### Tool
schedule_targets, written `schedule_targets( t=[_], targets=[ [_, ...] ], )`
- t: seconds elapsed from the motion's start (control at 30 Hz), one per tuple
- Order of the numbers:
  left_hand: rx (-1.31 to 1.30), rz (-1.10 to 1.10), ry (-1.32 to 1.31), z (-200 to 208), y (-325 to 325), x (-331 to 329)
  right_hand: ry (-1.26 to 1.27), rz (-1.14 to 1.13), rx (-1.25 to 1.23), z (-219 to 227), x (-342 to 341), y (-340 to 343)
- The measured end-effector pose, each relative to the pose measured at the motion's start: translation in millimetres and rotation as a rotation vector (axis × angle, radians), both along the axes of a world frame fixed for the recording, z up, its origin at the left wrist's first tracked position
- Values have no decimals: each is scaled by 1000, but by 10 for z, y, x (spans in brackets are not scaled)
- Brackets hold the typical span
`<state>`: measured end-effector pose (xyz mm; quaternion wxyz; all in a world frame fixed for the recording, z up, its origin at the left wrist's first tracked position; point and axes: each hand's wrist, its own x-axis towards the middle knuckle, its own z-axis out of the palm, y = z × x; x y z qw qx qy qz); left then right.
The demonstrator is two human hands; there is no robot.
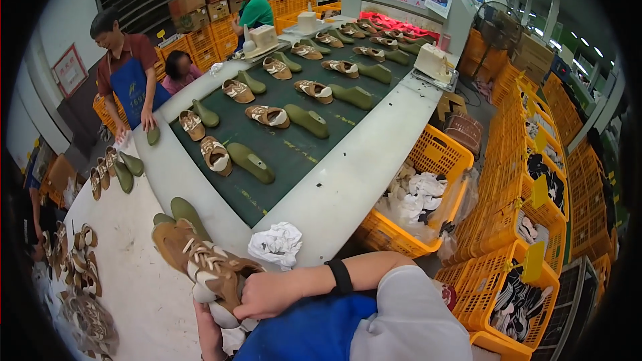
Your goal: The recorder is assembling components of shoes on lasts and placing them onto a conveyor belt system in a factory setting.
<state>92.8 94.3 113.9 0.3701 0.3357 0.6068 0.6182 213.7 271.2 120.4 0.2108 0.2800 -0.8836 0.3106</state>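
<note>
A brown sneaker with white stripes and laces is held tilted in front of me, its toe pointing up and left. My right hand is closed at the shoe's opening, its fingers bent inward and partly hidden. Under the heel end, my left hand grips the shoe from below; most of its fingers are out of sight behind it. Just past the toe, green shoe lasts rest on the white table. Crumpled white paper lies right of the shoe, near my right forearm.
A dark green conveyor belt carries rows of sneakers and green lasts. More shoes sit along the table's left side. Yellow crates stand at my right, one holding paper. A co-worker in a blue apron handles items across the table.
</note>
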Motion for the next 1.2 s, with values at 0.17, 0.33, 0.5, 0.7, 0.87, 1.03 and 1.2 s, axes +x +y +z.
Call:
schedule_targets(
  t=[0.17,0.33,0.5,0.7,0.87,1.03,1.2],
  targets=[
    [-110,134,222,-64,-96,-224,140,50,234,-36,-369,-225],
    [-231,453,345,65,-283,-349,221,45,166,-154,-762,-375],
    [-325,708,395,478,-369,-376,262,-264,99,-4,-805,-35],
    [-671,437,1039,-421,-736,-686,-107,-119,272,-562,-765,-88],
    [-1066,-55,677,-769,-600,-348,-474,17,657,-1419,-869,-209],
    [-991,68,580,-814,-630,-345,-608,28,620,-1403,-873,-236],
    [-914,153,562,-1037,-681,-459,-709,56,413,-1618,-955,-279]
  ],
)
